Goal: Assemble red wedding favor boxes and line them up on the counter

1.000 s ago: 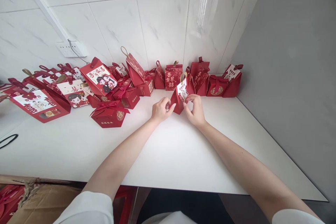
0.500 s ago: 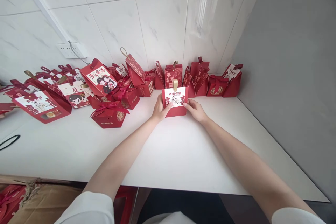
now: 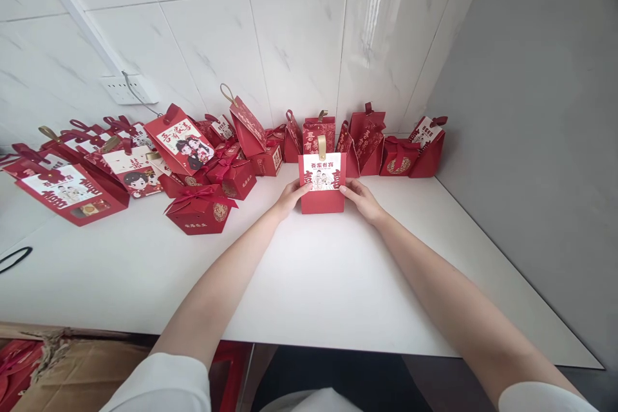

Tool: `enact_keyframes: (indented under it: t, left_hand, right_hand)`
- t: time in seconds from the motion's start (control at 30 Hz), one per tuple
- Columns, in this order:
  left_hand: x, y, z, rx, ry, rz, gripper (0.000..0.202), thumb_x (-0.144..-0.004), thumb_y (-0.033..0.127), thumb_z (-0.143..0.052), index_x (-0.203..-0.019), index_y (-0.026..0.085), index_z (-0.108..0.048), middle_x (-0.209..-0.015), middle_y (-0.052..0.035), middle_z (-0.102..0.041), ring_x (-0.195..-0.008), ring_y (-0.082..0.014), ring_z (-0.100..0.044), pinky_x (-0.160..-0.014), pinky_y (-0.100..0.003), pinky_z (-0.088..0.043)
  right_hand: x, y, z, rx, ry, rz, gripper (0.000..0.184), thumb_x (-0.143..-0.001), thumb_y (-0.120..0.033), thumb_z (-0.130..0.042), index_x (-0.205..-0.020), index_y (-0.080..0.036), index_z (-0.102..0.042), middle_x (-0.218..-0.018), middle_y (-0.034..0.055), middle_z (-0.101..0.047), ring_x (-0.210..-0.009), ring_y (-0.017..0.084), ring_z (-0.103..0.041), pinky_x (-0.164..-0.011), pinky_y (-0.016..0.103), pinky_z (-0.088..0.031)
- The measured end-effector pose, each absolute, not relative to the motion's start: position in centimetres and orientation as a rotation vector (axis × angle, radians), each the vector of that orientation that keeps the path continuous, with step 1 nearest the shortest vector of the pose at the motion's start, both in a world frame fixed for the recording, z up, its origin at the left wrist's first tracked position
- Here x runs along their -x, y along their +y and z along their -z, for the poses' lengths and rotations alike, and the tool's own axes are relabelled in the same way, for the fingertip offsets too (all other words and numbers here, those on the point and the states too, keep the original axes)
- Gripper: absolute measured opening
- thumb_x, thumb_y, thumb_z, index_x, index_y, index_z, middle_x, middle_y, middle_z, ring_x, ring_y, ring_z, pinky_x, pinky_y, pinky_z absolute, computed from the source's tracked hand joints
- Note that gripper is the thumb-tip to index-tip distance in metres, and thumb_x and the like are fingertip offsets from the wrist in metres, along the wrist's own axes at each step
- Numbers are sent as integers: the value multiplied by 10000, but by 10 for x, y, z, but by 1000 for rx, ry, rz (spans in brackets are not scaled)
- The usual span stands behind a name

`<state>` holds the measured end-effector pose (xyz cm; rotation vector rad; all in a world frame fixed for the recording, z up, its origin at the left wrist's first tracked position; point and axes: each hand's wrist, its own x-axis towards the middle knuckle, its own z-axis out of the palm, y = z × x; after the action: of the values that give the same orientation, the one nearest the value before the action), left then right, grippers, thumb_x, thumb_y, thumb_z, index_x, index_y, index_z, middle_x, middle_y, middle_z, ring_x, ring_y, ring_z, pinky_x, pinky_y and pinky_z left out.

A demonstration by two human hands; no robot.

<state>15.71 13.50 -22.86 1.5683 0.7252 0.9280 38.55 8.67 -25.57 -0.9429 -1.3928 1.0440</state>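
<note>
A red gift box (image 3: 322,201) with a white printed card and a gold ribbon loop on top stands upright on the white table, facing me. My left hand (image 3: 291,198) grips its left side, thumb at the front edge and fingers mostly hidden behind. On the opposite side my right hand (image 3: 361,199) holds the right edge in the same way, thumb on the front. Right behind it stands another red gift box (image 3: 318,131) with gold lettering, its lower part hidden.
Several red gift boxes (image 3: 369,141) line the tiled wall, and more are crowded at left, including a bow-tied box (image 3: 199,214). A black loop (image 3: 15,259) lies at the table's left. A grey panel (image 3: 526,141) borders the right. An open cardboard carton (image 3: 87,376) sits below the front edge.
Both thumbs have slid outward from the card's face to the box's side edges, baring more of its front. The box stays nearly in place. Another hand at the far left has left the view.
</note>
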Motion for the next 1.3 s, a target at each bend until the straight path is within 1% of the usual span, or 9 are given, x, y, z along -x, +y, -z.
enact_keyframes:
  t: [0.07, 0.17, 0.27, 0.37, 0.5, 0.7, 0.9, 1.07, 1.3]
  left_hand:
    - [-157, 134, 226, -1565, 750, -894, 561, -824, 520, -598, -1259, 168, -573, -1309, -107, -598, -1197, -319, -560, -1049, -464, -429]
    - [-158, 131, 223, -1585, 776, -875, 591, -847, 550, -551, -1302, 172, -540, -1335, -102, -578, -1209, -310, -554, -1056, -450, -427]
    - [-159, 130, 222, -1600, 766, -871, 595, -863, 568, -521, -1318, 185, -519, -1366, -90, -551, -1230, -301, -542, -1054, -429, -435]
    - [-159, 129, 223, -1595, 744, -885, 583, -868, 568, -518, -1321, 202, -514, -1374, -78, -546, -1235, -299, -540, -1066, -429, -429]
    - [-160, 132, 228, -1595, 743, -900, 593, -871, 574, -508, -1329, 198, -502, -1369, -82, -551, -1236, -297, -539, -1079, -438, -420]
    - [-166, 135, 238, -1608, 793, -993, 653, -876, 631, -429, -1357, 192, -479, -1381, -82, -538, -1284, -287, -496, -1105, -440, -397]
    - [-164, 131, 230, -1559, 728, -932, 620, -867, 581, -503, -1349, 190, -503, -1363, -87, -555, -1257, -313, -516, -1098, -458, -397]
    - [-160, 129, 224, -1559, 712, -883, 621, -855, 528, -554, -1371, 194, -467, -1406, -86, -512, -1284, -308, -487, -1097, -440, -384]
    - [-160, 130, 225, -1562, 710, -875, 614, -824, 497, -593, -1346, 192, -485, -1416, -86, -502, -1291, -306, -475, -1095, -427, -375]
  right_hand:
    - [-384, 85, 253, 942, -1413, -1072, 414, -844, -569, -575, -1113, -255, -585, -1242, 53, -618, -1156, 222, -567, -1036, 404, -432]
    - [-382, 84, 250, 953, -1424, -1079, 429, -855, -599, -538, -1118, -261, -573, -1243, 42, -616, -1138, 215, -576, -1016, 393, -449]
    - [-382, 85, 251, 987, -1458, -1047, 448, -863, -626, -502, -1123, -266, -561, -1248, 37, -609, -1127, 211, -580, -989, 379, -469]
    - [-383, 87, 254, 1016, -1479, -1014, 451, -871, -638, -475, -1114, -267, -556, -1230, 35, -614, -1112, 209, -585, -969, 374, -480]
    - [-384, 87, 255, 992, -1470, -1026, 420, -880, -618, -480, -1087, -260, -549, -1193, 35, -620, -1093, 206, -589, -975, 376, -471]
    - [-382, 87, 255, 951, -1434, -1062, 367, -876, -587, -517, -1030, -256, -547, -1164, 31, -623, -1085, 207, -587, -983, 382, -458]
    - [-380, 84, 255, 962, -1398, -1083, 366, -881, -566, -525, -1054, -244, -557, -1199, 42, -611, -1146, 222, -555, -1011, 393, -428]
    - [-381, 82, 255, 975, -1403, -1093, 400, -899, -566, -492, -1131, -246, -550, -1268, 39, -586, -1196, 224, -525, -1050, 394, -392]
    - [-381, 83, 257, 1007, -1401, -1091, 411, -902, -571, -482, -1153, -252, -550, -1278, 36, -585, -1187, 227, -533, -1035, 398, -408]
